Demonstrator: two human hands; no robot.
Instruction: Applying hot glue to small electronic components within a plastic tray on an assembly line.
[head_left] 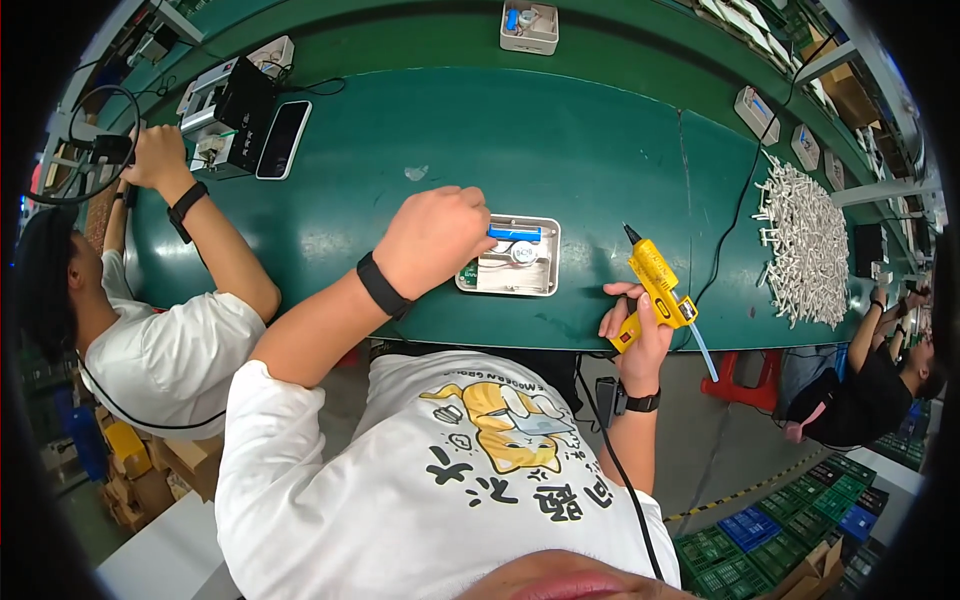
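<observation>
On the green table in front of me lies a white plastic case (552, 262). Inside it are a blue cylindrical battery (516, 234), a round white part (523, 253) and a bit of green circuit board. My left hand (437, 238) is over the case's left side, its fingers curled closed by the battery's left end. What those fingers pinch, if anything, is hidden. To the right of the case, my right hand (640, 335) grips a yellow hot glue gun (653, 268) by its handle. The gun's dark nozzle points up and left, and a pale bluish glue stick sticks out of its back.
A large pile of small white parts (803, 245) covers the table's right side. A black cable (738, 215) runs across beside it. At the far left are a phone (284, 140) and a black box (232, 110). Similar white cases (529, 28) sit along the back ledge. People work on both sides.
</observation>
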